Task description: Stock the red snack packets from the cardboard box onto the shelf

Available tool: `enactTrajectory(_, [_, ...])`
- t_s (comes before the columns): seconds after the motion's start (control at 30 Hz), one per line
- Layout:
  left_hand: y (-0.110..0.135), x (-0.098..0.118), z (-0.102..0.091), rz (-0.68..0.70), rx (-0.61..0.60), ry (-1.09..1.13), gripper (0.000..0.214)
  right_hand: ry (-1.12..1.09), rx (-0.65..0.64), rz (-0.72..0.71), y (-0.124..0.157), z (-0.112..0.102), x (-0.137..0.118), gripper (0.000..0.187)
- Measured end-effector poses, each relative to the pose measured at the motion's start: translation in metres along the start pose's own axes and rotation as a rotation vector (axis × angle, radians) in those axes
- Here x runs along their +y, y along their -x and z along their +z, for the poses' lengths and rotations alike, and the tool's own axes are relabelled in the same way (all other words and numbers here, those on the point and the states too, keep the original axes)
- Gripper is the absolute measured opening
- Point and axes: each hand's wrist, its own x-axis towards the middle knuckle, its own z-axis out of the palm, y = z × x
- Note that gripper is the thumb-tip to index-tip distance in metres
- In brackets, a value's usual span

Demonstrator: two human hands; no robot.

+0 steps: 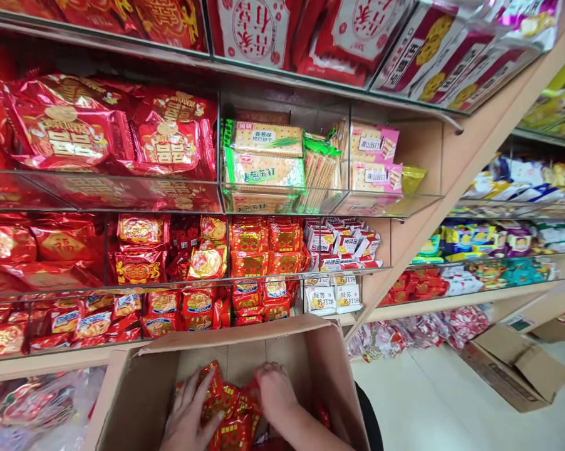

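Observation:
Both my hands are inside an open cardboard box (311, 335) holding red-and-gold snack packets (230, 433). My left hand (188, 410) rests at the left of the pile, its fingers spread and its thumb apart, touching an upright packet (213, 382). On the other side, my right hand (275, 391) has its fingers curled down onto a red packet (250, 401) and seems to pinch its edge; the fingertips are partly hidden. More red packets show under my right forearm.
Beyond the box, shelf bins hold similar red packets (249, 238), green-wrapped crackers (266, 169) and white cracker packs (321, 299). A clear divider lip (170, 287) edges the shelf. Another cardboard box (517, 363) lies on the floor at right.

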Motion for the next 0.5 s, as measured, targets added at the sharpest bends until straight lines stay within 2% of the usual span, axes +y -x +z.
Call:
enactTrajectory(0.03, [0.003, 0.011, -0.005, 0.041, 0.02, 0.174, 0.056, -0.096, 0.053, -0.029, 0.009, -0.011, 0.0, 0.013])
enactTrajectory(0.07, [0.006, 0.025, -0.01, 0.027, 0.028, 0.373, 0.053, -0.226, 0.114, -0.048, 0.019, -0.022, -0.002, 0.01])
enactTrajectory(0.13, [0.013, 0.056, -0.023, -0.124, 0.02, 0.76, 0.038, -0.548, 0.216, -0.039, 0.036, -0.041, -0.008, 0.009])
enactTrajectory(0.17, [0.015, 0.072, -0.03, -0.19, 0.075, 0.912, 0.034, -0.694, 0.248, -0.015, 0.042, -0.048, -0.011, 0.011])
enactTrajectory(0.23, [0.017, 0.1, -0.041, -0.174, 0.109, 0.969, 0.031, -0.86, 0.307, 0.03, 0.048, -0.058, -0.019, 0.015])
enactTrajectory(0.3, [0.016, 0.117, -0.05, -0.17, 0.156, 0.985, 0.032, -0.889, 0.417, 0.053, 0.049, -0.063, -0.025, 0.019])
enactTrajectory(0.4, [0.014, 0.127, -0.06, -0.159, 0.228, 0.975, 0.035, -0.824, 0.578, 0.083, 0.045, -0.066, -0.029, 0.023])
enactTrajectory(0.5, [0.014, 0.129, -0.066, -0.141, 0.272, 0.943, 0.035, -0.796, 0.67, 0.08, 0.042, -0.07, -0.031, 0.023])
